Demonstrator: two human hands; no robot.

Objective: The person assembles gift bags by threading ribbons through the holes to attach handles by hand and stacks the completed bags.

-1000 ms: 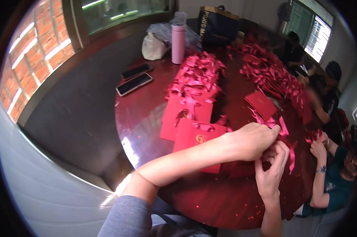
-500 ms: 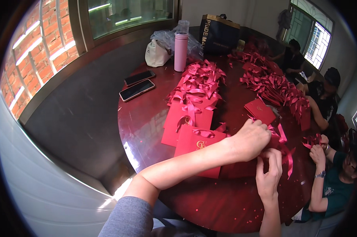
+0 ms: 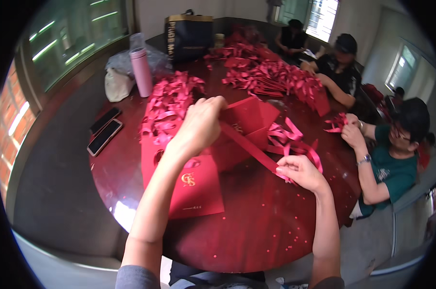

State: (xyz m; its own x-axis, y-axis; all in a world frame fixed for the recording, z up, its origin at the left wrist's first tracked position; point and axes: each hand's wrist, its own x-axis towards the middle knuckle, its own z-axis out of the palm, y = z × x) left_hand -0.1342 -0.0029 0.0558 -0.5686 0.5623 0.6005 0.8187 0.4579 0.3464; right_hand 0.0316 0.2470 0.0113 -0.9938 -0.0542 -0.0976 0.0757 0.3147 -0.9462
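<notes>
A flat red ribbon point(image 3: 249, 147) runs slantwise between my two hands. My left hand point(image 3: 203, 123), raised over the finished-looking red bags, is closed at the ribbon's upper end; its fingertips are partly hidden. Lower down, my right hand point(image 3: 300, 172) pinches the other end between thumb and fingers. Just behind the ribbon is a red paper bag point(image 3: 249, 115), tilted, with its inner folds showing. Loose ribbons point(image 3: 292, 137) curl beside it, near my right hand. Under my left forearm lies another red paper bag point(image 3: 198, 192) with a gold emblem.
Ribboned red bags point(image 3: 174, 91) line the round dark-red table point(image 3: 256, 231), with another pile point(image 3: 276, 77) farther back. Two phones point(image 3: 105, 137), a pink bottle point(image 3: 141, 72), a white pouch point(image 3: 118, 84) and a dark tote point(image 3: 191, 38) stand left. Co-workers point(image 3: 391, 159) sit at right.
My hands, close together before, have moved apart, with a ribbon now stretched between them. The left hand has risen leftward. The view has turned to the right.
</notes>
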